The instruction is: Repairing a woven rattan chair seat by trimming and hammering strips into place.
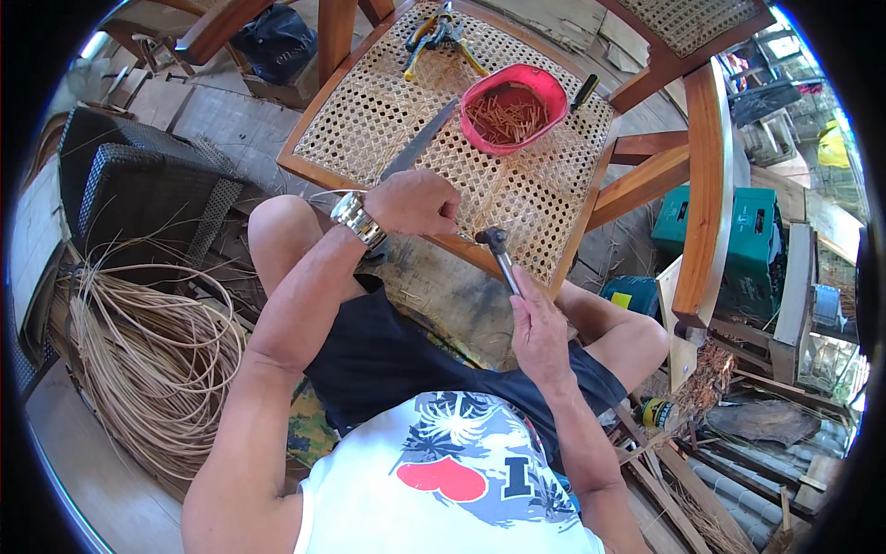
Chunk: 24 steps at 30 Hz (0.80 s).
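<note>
The cane seat (358,125) of a wooden chair is in front of me. My left hand (415,203), with a steel watch, is closed at the seat's near edge, on something I cannot make out. My right hand (540,328) grips a hammer (496,247), its head just right of my left hand. A long knife blade (417,143) lies beyond my left hand, its handle hidden. On the seat are a pink container (549,129) of thin wooden pieces, pliers with yellow handles (434,42) and a small black-handled tool (583,92).
A big bundle of rattan strands (152,369) lies at my left beside dark woven items (166,189). At the right are the chair's arm (703,231), green crates (752,249), a round tub (628,295) and scrap boards (683,489). A dark bag (272,46) lies behind the chair.
</note>
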Each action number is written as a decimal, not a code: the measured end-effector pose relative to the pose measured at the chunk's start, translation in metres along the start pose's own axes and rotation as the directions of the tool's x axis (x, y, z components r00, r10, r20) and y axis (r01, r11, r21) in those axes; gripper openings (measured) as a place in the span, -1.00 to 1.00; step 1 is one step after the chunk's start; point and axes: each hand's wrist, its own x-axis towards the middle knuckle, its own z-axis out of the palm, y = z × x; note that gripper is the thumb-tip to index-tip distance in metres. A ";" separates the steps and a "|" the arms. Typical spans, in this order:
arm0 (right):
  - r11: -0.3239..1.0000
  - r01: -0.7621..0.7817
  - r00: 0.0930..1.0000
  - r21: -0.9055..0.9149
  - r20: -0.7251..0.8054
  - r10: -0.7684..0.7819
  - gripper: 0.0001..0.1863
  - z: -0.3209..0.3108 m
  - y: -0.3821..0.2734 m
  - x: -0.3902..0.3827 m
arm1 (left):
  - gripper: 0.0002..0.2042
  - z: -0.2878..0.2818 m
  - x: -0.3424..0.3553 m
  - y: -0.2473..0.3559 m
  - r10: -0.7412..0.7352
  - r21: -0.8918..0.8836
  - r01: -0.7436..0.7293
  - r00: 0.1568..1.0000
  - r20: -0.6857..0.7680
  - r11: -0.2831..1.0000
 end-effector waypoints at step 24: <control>0.988 -0.055 0.995 -0.144 0.077 0.066 -0.44 0.009 0.002 0.005 | -0.74 -0.007 0.000 -0.002 0.033 -0.075 -0.032 0.999 0.022 0.997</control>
